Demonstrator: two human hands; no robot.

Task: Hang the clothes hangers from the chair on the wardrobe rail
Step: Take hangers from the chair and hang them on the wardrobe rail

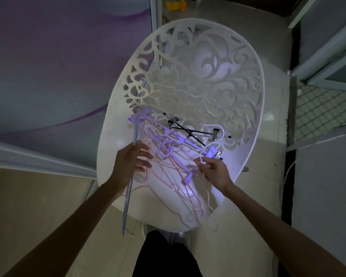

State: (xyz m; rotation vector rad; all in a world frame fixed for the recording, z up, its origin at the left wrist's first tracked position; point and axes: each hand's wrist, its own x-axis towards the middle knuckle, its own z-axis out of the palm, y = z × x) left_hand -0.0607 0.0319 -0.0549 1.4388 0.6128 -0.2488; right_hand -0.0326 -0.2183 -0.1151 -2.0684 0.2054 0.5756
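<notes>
A white chair (256, 100) with a cut-out scrollwork back stands below me, with a tangled pile of hangers on its seat. My left hand (131, 164) grips the long bar of a lavender hanger (128, 204), which sticks out past the seat's front edge. My right hand (215, 170) pinches the thin white wire hanger (220, 129) near its shoulder. Pink hangers (174, 176) lie between my hands, more lavender ones (166, 150) cross them. A black clip hanger (190, 132) lies at the back of the seat. No wardrobe rail is in view.
A purple-toned wall (48, 66) is close on the left and a metal mesh panel (320, 108) on the right. A yellow object (175, 5) sits on the tiled floor behind the chair. My dark-trousered legs (164, 256) stand at the seat's front. A white cable (290, 168) hangs at the right.
</notes>
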